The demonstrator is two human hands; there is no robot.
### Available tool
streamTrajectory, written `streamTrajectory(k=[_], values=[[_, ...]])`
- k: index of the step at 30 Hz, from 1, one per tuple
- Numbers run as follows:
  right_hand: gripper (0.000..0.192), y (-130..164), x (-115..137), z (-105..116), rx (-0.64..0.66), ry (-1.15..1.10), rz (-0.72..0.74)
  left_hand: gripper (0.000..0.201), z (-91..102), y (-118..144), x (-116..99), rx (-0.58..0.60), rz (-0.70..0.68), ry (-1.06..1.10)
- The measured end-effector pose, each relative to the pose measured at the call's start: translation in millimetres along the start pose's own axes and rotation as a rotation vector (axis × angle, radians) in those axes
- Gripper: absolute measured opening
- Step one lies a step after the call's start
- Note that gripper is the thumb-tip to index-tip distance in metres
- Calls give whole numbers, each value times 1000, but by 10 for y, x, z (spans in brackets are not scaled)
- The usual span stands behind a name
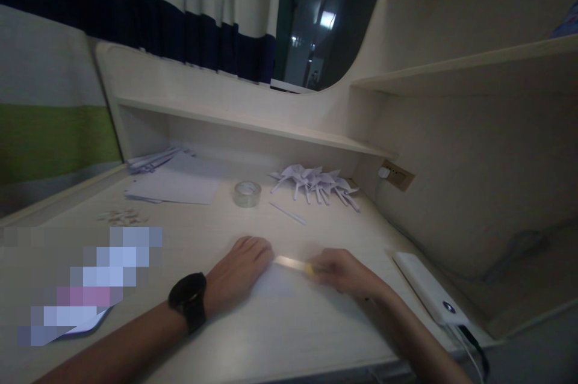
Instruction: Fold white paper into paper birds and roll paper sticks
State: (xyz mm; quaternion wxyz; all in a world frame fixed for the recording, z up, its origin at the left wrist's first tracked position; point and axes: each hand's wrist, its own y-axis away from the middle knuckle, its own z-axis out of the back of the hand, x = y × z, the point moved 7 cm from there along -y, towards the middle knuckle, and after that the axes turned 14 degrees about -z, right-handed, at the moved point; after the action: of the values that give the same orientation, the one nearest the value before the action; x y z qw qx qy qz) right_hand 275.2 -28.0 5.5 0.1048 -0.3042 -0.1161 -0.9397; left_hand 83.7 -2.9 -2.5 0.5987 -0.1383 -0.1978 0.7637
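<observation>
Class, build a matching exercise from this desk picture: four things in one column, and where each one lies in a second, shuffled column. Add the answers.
Things
1. tape roll
2. power bank
3. folded paper shapes
4. watch

Places
A. on the left wrist
B. at the desk's right edge
C. mid-desk, beyond the hands
D. at the back, near the wall socket

Pairs: 1-C, 2-B, 3-D, 4-A

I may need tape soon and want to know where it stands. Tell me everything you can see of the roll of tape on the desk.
The roll of tape is a small ring of clear, glossy tape, pale and see-through, with an open middle. It lies flat on the light wooden desk, towards the back, below the low shelf. A stack of white paper sheets lies to its left and a heap of folded paper pieces to its right. Nothing touches it; both hands are nearer the front edge. Whether a loose end hangs free cannot be told.
</observation>
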Motion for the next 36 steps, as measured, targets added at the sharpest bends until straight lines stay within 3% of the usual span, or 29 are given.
streamTrajectory(k=[7, 14, 25, 36], values=[[25, 26, 19, 1, -47, 12, -7, 25, 60, 38, 28, -91, -31, 87], [28, 38, -2, -30, -67, 26, -38, 44, 75, 184, 367, -293, 231, 184], [30, 50, -21, -30, -85, -8, -61, 26, 92, 270, 637, -406, 491, 456], [32, 45, -42, -25, -82, -49, -65, 21, 38, 255, 650, -464, 598, 788]])
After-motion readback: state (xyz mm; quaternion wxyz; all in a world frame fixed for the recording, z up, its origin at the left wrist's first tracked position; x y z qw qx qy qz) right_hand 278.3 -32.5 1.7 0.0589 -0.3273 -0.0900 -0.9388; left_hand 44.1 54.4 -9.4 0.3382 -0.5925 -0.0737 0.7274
